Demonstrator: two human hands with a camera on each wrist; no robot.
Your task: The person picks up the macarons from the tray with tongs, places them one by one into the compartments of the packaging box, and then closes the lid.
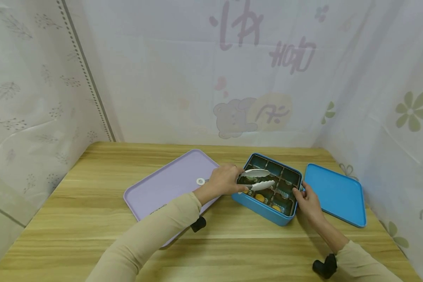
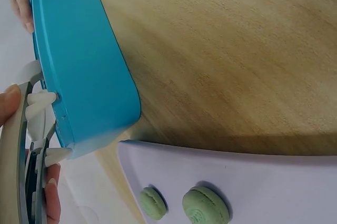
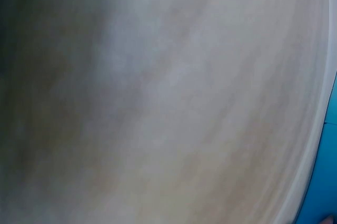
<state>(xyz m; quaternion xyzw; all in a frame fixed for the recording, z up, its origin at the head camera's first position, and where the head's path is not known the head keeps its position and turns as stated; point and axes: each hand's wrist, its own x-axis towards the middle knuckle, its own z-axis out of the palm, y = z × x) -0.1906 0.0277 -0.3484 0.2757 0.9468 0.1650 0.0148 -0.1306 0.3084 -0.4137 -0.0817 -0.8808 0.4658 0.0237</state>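
My left hand (image 1: 223,180) grips a pair of tongs (image 1: 262,185) with pale scalloped tips. Those tips stand apart over a blue box (image 1: 264,213) divided into square compartments. Round yellow pieces (image 1: 260,197) lie in front compartments of the box. At the box's right side, my right hand (image 1: 308,201) holds the wall, thumb at the rim and fingers outside. Two green macarons (image 2: 206,205) sit on the lilac tray (image 2: 279,182) in the left wrist view; the left hand and forearm cover part of that tray in the head view.
A blue lid (image 1: 338,196) lies flat on the wooden table (image 1: 74,219), right of the box. Printed cloth (image 1: 162,90) hangs behind and on both sides. The right wrist view is mostly a pale blur, with a blue surface (image 3: 324,171) at its right edge.
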